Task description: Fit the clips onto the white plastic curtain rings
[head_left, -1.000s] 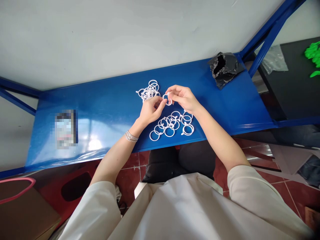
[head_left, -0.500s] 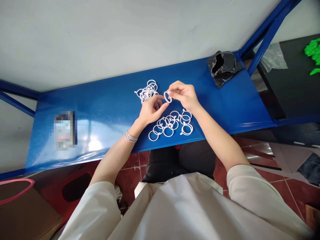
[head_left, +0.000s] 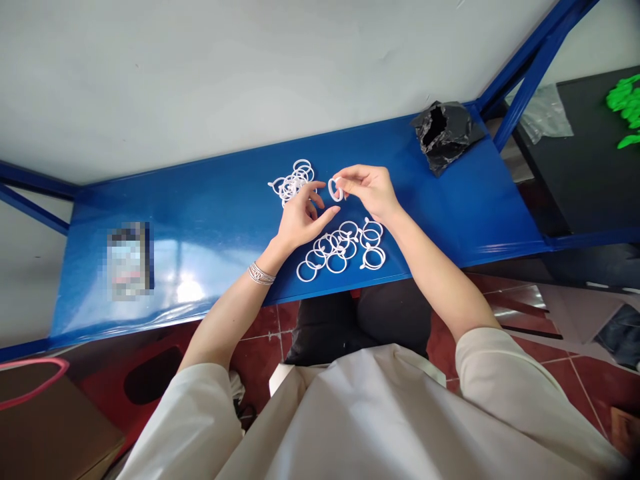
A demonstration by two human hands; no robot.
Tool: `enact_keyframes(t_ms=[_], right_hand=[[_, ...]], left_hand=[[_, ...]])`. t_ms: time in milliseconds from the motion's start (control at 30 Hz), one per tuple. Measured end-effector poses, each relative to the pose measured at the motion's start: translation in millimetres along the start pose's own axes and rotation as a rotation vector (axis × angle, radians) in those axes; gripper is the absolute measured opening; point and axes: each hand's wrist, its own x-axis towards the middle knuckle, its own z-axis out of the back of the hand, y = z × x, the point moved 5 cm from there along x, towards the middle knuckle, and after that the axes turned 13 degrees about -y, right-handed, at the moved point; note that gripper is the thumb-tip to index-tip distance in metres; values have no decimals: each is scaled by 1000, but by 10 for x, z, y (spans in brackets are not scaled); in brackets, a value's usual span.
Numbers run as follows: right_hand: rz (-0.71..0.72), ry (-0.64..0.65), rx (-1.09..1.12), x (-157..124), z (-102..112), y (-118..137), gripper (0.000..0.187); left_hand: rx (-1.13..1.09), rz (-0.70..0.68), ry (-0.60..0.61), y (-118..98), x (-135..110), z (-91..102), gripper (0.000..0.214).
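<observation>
My right hand (head_left: 367,190) pinches a small white plastic ring (head_left: 335,189) above the blue shelf (head_left: 210,220). Just to its left my left hand (head_left: 301,220) is loosely open, fingers apart, holding nothing and not touching the ring. Several white rings lie spread on the shelf below my hands (head_left: 343,248). A tangled heap of white rings (head_left: 293,181) sits behind my left hand.
A crumpled black plastic bag (head_left: 443,137) stands at the shelf's back right. A blurred flat object (head_left: 129,260) lies at the shelf's left. Green pieces (head_left: 625,103) lie on a dark surface at far right. A cardboard box (head_left: 45,427) is at lower left.
My left hand let go of the ring and drew back with its fingers spread. My right hand kept the ring and lifted it slightly.
</observation>
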Motion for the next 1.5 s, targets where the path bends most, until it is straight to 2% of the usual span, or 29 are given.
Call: enact_keyframes(t_ms=[100,200,300,367,467,633,800,900,1067,1167,1300,1400,1500], right_hand=[[-50,112,13,-56,-114,-63,49],[-14,83,-67,-45,-94,-73,43],[77,58,-281,20,69,-13,32],[85,118,-455,61,209,16,24],[35,206,-645,100,448,42,21],[-142,455,-709,71,663,2,27],[-144,531,-672,72,689,-29,24],[-78,484,-675,77,655,-38,18],[14,188,-621,92,572,-20,19],[7,100,-497,71,455,-47,21],[-19,90,-259,23,252,-102,27],[-77,128,-60,-26,112,-137,38],[-124,158,41,-59,42,-159,41]], left_hand=[[23,-16,-13,16,-10,-5,54],[100,-65,-46,10,15,43,46],[246,-174,-158,10,73,162,44],[344,-226,-255,66,106,244,44],[437,-223,-358,247,125,308,43],[463,-173,-369,490,114,288,44],[446,-153,-351,503,126,280,53],[415,-159,-334,486,129,273,57],[454,-102,-270,418,119,261,61],[523,-65,-224,300,114,260,59],[459,-154,-217,32,92,235,44],[295,-247,-127,-134,41,136,30],[195,-253,-63,-185,-6,50,25]])
